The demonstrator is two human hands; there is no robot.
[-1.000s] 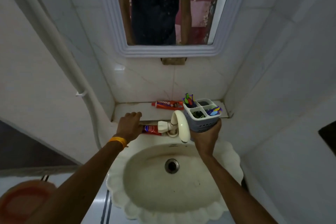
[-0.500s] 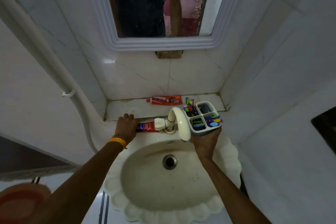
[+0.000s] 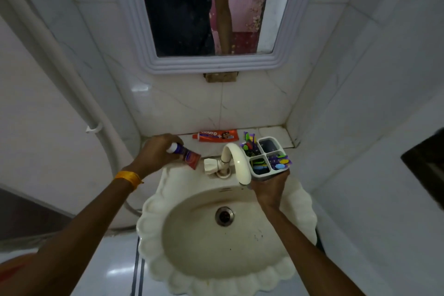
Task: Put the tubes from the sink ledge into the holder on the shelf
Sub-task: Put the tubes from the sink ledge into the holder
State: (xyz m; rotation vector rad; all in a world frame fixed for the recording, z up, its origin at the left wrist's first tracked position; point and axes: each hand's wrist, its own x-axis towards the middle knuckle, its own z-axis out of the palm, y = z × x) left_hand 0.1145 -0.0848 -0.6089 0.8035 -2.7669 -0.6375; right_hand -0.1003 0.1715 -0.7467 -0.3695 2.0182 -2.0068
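Left hand grips red-purple tube, now lifted off ledge left of tap; right hand clasps four-slot holder. Orange tube unmoved behind tap.

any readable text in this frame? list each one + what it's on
"closeup": on the orange-red tube lying on the shelf.
Tube in the left hand: printed label, too blurred to read.
Small mark on the sink rim below the tap: too small to read.
Holder in the right hand: no text visible.
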